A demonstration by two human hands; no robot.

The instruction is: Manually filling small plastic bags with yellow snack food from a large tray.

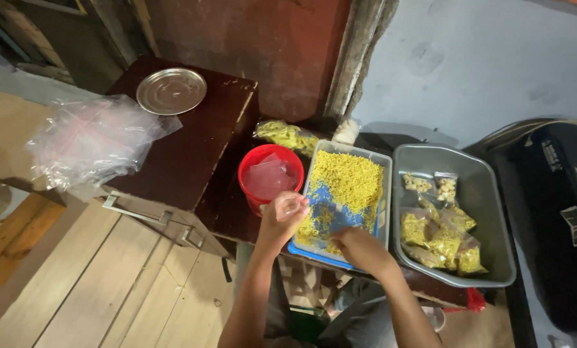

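Right hand (359, 248) digs into the yellow snack mix (346, 183) in the blue-bottomed tray (321, 250), grip hidden; left hand (287, 216) pinches what looks like a small clear bag (293, 205) over it. Careless pouring could scatter mix.

Yellow fried snack bits (350, 177) showing in tray with blue floor (337, 216), grey walls. Red bucket (253, 169) sitting left of tray, pinkish clear bags inside. Grey tub (488, 193) at right, holding yellow filled packets (440, 241). Silver plate (171, 91) shining on dark brown cabinet (192, 148), far left.
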